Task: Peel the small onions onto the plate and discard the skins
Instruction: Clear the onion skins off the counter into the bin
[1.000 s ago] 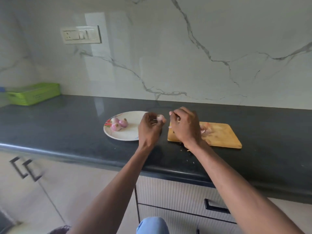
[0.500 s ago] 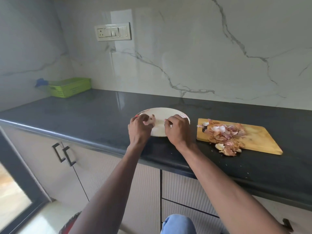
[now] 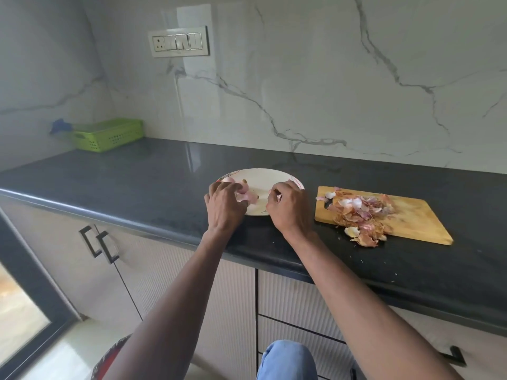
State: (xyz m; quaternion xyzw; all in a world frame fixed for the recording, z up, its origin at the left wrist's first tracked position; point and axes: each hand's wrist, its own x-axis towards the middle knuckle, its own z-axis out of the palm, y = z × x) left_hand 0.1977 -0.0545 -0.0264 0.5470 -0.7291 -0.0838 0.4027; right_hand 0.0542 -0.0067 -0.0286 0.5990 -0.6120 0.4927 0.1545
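A white plate (image 3: 274,174) sits on the dark counter, and both hands are over it. My left hand (image 3: 223,208) is curled on a small pink onion (image 3: 246,196) just above the plate's left half. Another pinkish onion (image 3: 229,180) shows behind its knuckles. My right hand (image 3: 289,208) hovers over the plate's right side, fingertips pinched on what looks like a small pinkish scrap of skin (image 3: 278,198). A heap of onion skins (image 3: 359,212) lies on the wooden cutting board (image 3: 417,220) to the right. The hands hide the plate's near part.
A few skins (image 3: 363,238) spill off the board's front edge onto the counter (image 3: 137,182). A green basket (image 3: 108,135) stands in the far left corner. A switch panel (image 3: 178,41) is on the marble wall. Cabinet handles (image 3: 98,244) are below the counter edge.
Both hands have shifted left from the gap between plate and board to over the plate. The onion has come down toward the plate. The view has swung, so the skin heap now shows.
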